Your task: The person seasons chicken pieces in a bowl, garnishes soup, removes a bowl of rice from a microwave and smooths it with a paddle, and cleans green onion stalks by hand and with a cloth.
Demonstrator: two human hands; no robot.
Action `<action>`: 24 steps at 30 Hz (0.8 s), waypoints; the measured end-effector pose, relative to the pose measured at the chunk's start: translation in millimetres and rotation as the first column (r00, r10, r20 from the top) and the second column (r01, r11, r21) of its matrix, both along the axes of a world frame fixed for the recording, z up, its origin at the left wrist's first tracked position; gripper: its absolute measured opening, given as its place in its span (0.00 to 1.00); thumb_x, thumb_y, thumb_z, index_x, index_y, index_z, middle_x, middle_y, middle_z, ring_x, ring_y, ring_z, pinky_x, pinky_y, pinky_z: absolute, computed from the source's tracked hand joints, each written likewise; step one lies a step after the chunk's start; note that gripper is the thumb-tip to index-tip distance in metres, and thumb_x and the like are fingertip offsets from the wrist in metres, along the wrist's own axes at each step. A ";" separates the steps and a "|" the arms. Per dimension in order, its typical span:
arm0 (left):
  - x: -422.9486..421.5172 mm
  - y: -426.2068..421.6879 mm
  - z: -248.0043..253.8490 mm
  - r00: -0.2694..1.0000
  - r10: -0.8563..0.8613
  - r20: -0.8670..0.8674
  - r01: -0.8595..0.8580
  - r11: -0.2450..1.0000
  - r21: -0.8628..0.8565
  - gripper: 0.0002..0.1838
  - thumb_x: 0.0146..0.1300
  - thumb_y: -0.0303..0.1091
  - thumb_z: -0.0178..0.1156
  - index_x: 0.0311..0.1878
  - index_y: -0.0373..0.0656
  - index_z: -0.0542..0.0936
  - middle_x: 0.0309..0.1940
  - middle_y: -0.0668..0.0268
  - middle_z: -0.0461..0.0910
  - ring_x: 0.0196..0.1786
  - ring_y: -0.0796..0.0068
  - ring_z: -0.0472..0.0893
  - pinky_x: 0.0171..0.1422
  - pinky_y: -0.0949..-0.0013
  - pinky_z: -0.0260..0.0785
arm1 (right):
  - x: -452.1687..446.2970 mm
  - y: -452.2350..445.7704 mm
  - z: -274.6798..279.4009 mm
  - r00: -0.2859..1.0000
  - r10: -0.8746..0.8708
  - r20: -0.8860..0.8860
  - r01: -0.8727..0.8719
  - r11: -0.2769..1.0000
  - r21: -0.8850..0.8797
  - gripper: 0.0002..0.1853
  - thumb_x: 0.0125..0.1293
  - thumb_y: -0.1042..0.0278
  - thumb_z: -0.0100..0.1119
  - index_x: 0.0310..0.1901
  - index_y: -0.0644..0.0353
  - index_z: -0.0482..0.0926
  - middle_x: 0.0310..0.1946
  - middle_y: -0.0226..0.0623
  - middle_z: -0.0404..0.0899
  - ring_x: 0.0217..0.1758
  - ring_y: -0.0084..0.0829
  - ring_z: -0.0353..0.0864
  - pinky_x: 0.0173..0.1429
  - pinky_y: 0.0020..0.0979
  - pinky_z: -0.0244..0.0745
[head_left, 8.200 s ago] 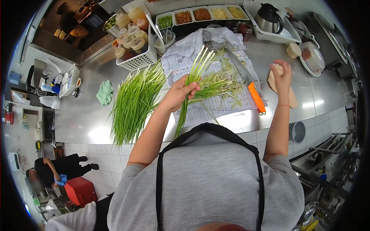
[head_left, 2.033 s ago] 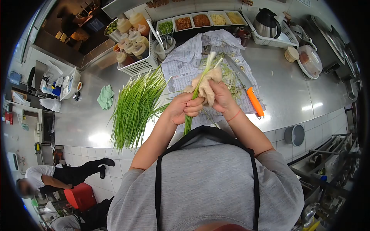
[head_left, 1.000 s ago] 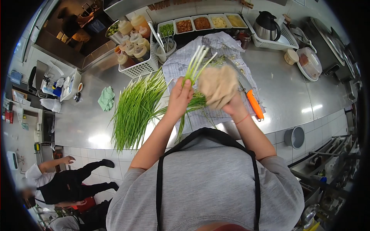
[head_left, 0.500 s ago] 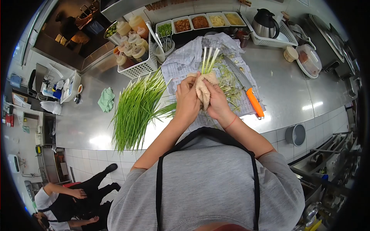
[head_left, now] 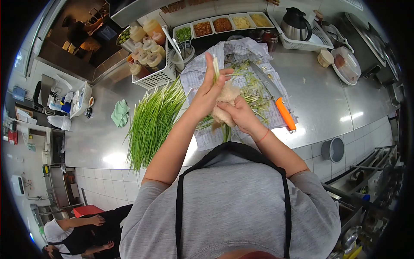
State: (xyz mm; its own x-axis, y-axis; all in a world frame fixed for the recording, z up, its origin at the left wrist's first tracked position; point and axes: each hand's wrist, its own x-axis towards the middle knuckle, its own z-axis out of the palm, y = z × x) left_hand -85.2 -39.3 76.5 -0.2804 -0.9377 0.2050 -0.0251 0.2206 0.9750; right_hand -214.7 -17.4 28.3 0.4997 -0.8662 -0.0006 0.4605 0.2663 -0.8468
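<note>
My left hand [head_left: 208, 88] is open, its fingers stretched out and thumb apart, alongside the white ends of a few green onions [head_left: 216, 69]. My right hand [head_left: 239, 113] is closed on a beige cloth [head_left: 225, 103] that wraps around the stalks. Their green tops come out below the cloth, toward my apron. Left of my arms lies a large pile of green onions [head_left: 156, 121]. Under my hands, newspaper [head_left: 200, 71] is spread on the steel counter, with trimmed onion scraps [head_left: 254, 93] on it.
A knife with an orange handle [head_left: 285, 114] lies on the newspaper's right side. A green cloth [head_left: 120, 113] and a white basket of sauce bottles [head_left: 157, 77] are to the left. Food trays [head_left: 222, 25] line the back. A co-worker [head_left: 82, 231] is at lower left.
My left hand has opened and moved up and left from the cloth. The onions' white ends have shifted left and lower. The right hand still grips the cloth. The co-worker has moved.
</note>
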 end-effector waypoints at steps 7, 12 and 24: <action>13.8 3.6 -23.9 0.979 -0.088 -0.186 0.097 0.994 0.041 0.41 0.67 0.53 0.46 0.72 0.52 0.34 0.64 0.56 0.60 0.68 0.60 0.58 0.71 0.57 0.48 | -7.0 -5.6 4.7 0.991 0.082 -0.102 -0.094 0.989 -0.113 0.14 0.62 0.72 0.56 0.49 0.63 0.73 0.40 0.32 0.78 0.41 0.20 0.78 0.43 0.22 0.74; 20.0 -6.1 -14.0 0.976 -0.218 -0.006 0.217 0.969 0.115 0.31 0.68 0.56 0.36 0.68 0.48 0.56 0.67 0.63 0.57 0.69 0.67 0.56 0.72 0.56 0.44 | -11.4 -7.9 5.6 0.971 0.128 -0.201 -0.155 0.980 -0.124 0.14 0.61 0.72 0.57 0.49 0.63 0.73 0.40 0.31 0.78 0.41 0.20 0.78 0.44 0.23 0.73; 59.4 -8.2 9.6 0.940 0.143 -0.310 -0.069 0.969 0.239 0.32 0.67 0.60 0.35 0.67 0.49 0.61 0.67 0.70 0.58 0.69 0.65 0.55 0.66 0.55 0.48 | -60.2 5.9 -3.6 0.929 0.246 -0.275 -0.275 0.959 -0.069 0.13 0.60 0.71 0.58 0.47 0.64 0.74 0.40 0.30 0.78 0.41 0.19 0.77 0.45 0.23 0.72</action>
